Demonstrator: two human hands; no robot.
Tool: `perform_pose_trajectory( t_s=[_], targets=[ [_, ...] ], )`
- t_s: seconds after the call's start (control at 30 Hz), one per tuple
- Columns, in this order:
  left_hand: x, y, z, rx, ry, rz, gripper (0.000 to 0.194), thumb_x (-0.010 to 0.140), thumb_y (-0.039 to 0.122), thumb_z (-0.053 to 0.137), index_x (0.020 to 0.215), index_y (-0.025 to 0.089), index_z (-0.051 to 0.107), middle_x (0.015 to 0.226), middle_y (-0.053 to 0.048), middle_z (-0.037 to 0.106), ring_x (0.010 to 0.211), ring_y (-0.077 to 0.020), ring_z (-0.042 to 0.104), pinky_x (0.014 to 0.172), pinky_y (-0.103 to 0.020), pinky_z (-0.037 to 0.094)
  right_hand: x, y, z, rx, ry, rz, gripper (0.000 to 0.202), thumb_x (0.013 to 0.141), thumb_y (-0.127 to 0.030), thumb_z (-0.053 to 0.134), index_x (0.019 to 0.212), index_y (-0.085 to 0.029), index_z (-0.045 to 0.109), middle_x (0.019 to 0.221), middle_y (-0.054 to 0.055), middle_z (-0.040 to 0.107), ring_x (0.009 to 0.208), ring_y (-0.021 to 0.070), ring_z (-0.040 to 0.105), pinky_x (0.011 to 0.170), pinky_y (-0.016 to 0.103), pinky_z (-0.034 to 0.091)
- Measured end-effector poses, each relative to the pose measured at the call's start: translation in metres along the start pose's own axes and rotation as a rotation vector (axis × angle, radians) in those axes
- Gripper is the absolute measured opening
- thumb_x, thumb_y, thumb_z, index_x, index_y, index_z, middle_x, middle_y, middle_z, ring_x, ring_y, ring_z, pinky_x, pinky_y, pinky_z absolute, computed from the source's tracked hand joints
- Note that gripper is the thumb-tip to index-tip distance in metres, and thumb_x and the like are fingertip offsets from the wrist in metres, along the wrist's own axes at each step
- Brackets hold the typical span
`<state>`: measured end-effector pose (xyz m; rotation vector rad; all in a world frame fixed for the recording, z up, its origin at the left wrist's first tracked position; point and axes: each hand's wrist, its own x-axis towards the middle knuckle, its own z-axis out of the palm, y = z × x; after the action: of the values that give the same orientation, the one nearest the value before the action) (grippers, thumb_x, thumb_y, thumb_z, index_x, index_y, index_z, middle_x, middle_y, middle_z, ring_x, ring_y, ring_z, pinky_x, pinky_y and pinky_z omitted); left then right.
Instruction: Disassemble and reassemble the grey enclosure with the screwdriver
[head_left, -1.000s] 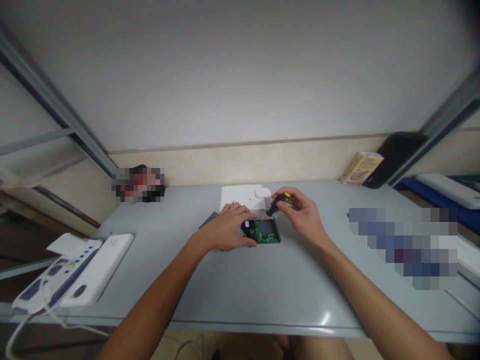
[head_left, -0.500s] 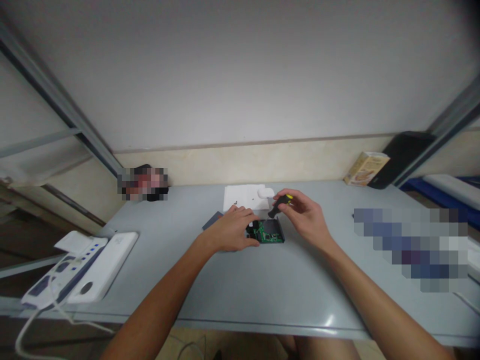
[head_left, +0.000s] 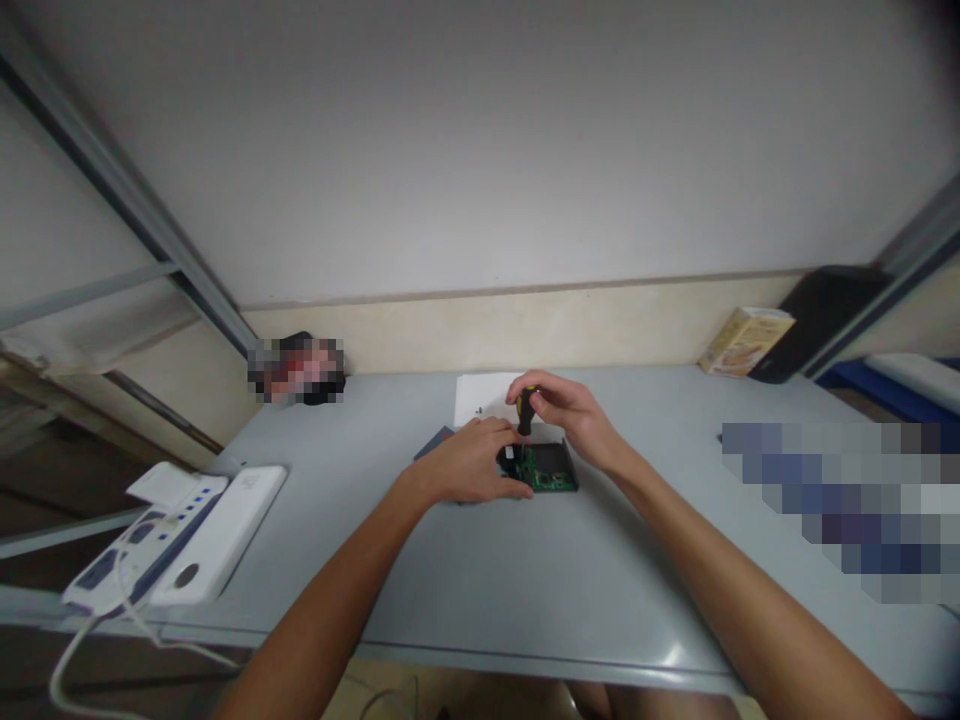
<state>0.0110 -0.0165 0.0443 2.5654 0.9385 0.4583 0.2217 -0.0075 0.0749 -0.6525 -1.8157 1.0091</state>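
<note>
My left hand [head_left: 476, 462] grips the left end of an open dark casing with a green circuit board [head_left: 551, 480] inside, fingers on the far edge and thumb on the near one. A black and yellow screwdriver [head_left: 526, 410] is held nearly upright in the fingers of my right hand [head_left: 581, 418]. Its tip points down at the board beside my left fingertips; whether it touches a screw is too small to tell. Behind my left hand lies a flat dark panel [head_left: 433, 440], partly covered. White paper [head_left: 469, 392] with small dark bits lies behind the casing.
At the left of the grey table [head_left: 630, 560] lie a white power strip [head_left: 169, 535] with cables and a white slab-like device [head_left: 232, 535]. A yellow box [head_left: 746, 340] leans by a black object [head_left: 832, 320] at back right. Pixelated items sit at far left and right.
My right hand has moved left with the screwdriver, from the casing's right part to beside my left fingers. The screwdriver is now more upright. The view has shifted slightly.
</note>
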Motion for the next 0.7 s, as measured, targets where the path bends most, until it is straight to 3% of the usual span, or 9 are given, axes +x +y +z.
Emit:
perform_pose_trajectory(
  t_s=[0.13, 0.23, 0.37, 0.43, 0.53, 0.63, 0.7],
  targets=[
    [0.002, 0.001, -0.006, -0.234, 0.163, -0.026, 0.023, 0.098, 0.035, 0.063, 0.114, 0.021, 0.069, 0.113, -0.008, 0.072, 0.105, -0.0230, 0.065, 0.100, -0.038, 0.050, -0.006, 0.005, -0.001, -0.048, 0.120, -0.098, 0.020, 0.096, -0.044, 0.066, 0.097, -0.026, 0.075, 0.104, 0.006, 0.065, 0.099, 0.0232, 0.062, 0.091, 0.039, 0.050],
    [0.006, 0.007, -0.006, -0.411, 0.252, -0.069, 0.023, 0.100, 0.034, 0.059, 0.113, 0.019, 0.070, 0.107, -0.006, 0.073, 0.098, -0.0207, 0.065, 0.093, -0.034, 0.051, -0.010, 0.002, 0.000, -0.079, 0.126, -0.128, 0.015, 0.095, -0.040, 0.069, 0.098, -0.027, 0.077, 0.096, 0.006, 0.065, 0.094, 0.0221, 0.063, 0.092, 0.039, 0.049],
    [0.011, 0.013, -0.002, -0.566, 0.292, -0.120, 0.026, 0.097, 0.038, 0.061, 0.104, 0.016, 0.071, 0.098, -0.005, 0.073, 0.089, -0.0194, 0.064, 0.084, -0.031, 0.051, -0.012, -0.003, 0.005, -0.025, 0.067, -0.057, 0.025, 0.100, -0.041, 0.061, 0.117, -0.028, 0.074, 0.107, 0.006, 0.071, 0.102, 0.0233, 0.065, 0.097, 0.041, 0.048],
    [0.013, 0.013, 0.002, -0.597, 0.325, -0.154, 0.026, 0.093, 0.039, 0.066, 0.098, 0.015, 0.071, 0.089, -0.003, 0.071, 0.083, -0.0182, 0.061, 0.079, -0.030, 0.050, -0.013, -0.004, 0.009, 0.004, 0.043, -0.023, 0.027, 0.102, -0.042, 0.057, 0.118, -0.028, 0.072, 0.110, 0.006, 0.071, 0.106, 0.0241, 0.065, 0.100, 0.042, 0.047],
    [0.016, 0.013, 0.008, -0.578, 0.405, -0.209, 0.025, 0.087, 0.039, 0.073, 0.094, 0.015, 0.071, 0.085, -0.001, 0.069, 0.081, -0.0177, 0.060, 0.077, -0.029, 0.048, -0.014, -0.003, 0.015, -0.013, 0.080, -0.078, 0.022, 0.098, -0.045, 0.063, 0.106, -0.027, 0.073, 0.109, 0.007, 0.068, 0.109, 0.0249, 0.063, 0.101, 0.042, 0.046],
    [0.015, 0.015, 0.010, -0.531, 0.448, -0.219, 0.026, 0.084, 0.040, 0.076, 0.093, 0.016, 0.071, 0.088, -0.002, 0.069, 0.084, -0.0187, 0.060, 0.079, -0.030, 0.048, -0.013, -0.003, 0.017, -0.060, 0.156, -0.132, 0.015, 0.094, -0.041, 0.070, 0.095, -0.026, 0.074, 0.099, 0.006, 0.064, 0.098, 0.0226, 0.062, 0.095, 0.040, 0.048],
    [0.014, 0.015, 0.008, -0.517, 0.419, -0.174, 0.026, 0.086, 0.040, 0.075, 0.096, 0.017, 0.071, 0.093, -0.004, 0.071, 0.089, -0.0200, 0.061, 0.083, -0.031, 0.049, -0.013, -0.002, 0.015, -0.043, 0.133, -0.097, 0.016, 0.096, -0.040, 0.067, 0.102, -0.027, 0.076, 0.097, 0.005, 0.065, 0.094, 0.0218, 0.062, 0.091, 0.039, 0.049]
  ],
)
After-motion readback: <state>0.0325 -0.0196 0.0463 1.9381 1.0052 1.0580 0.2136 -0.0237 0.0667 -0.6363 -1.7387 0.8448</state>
